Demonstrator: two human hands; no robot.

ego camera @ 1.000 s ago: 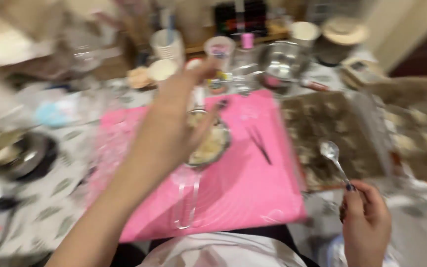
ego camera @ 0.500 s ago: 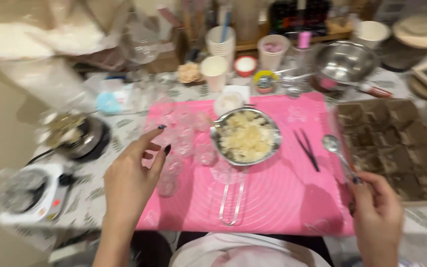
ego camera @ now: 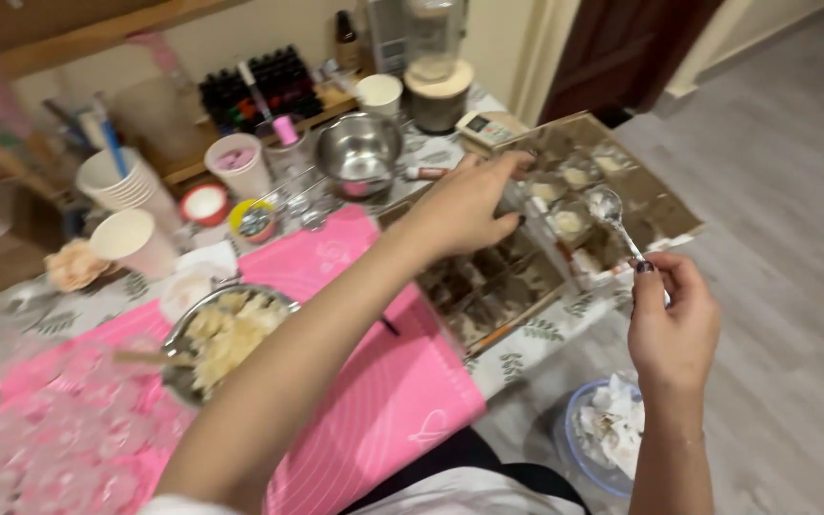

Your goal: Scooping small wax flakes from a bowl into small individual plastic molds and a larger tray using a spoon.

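My left hand (ego camera: 464, 205) reaches across the table to a cardboard box with dividers (ego camera: 671, 212). Its fingers curl around what looks like a small clear jar (ego camera: 515, 195) at the box's near compartments. My right hand (ego camera: 671, 319) pinches the handle of a metal spoon (ego camera: 607, 205), whose bowl hovers over the box. Several compartments hold small jars with a pale filling (ego camera: 566, 224). A round metal pan of pale flakes (ego camera: 226, 329) sits on the pink mat (ego camera: 383, 391) under my left forearm.
A steel bowl (ego camera: 360, 153), paper cups (ego camera: 131, 238) and small tubs stand at the back of the table. Blurred clear jars (ego camera: 59, 439) crowd the left. A blue-rimmed bin of crumpled paper (ego camera: 607, 429) stands on the floor at the right.
My left hand has moved from the clear jars at the left across to the box at the right. The view has swung right; my right hand keeps hold of the spoon.
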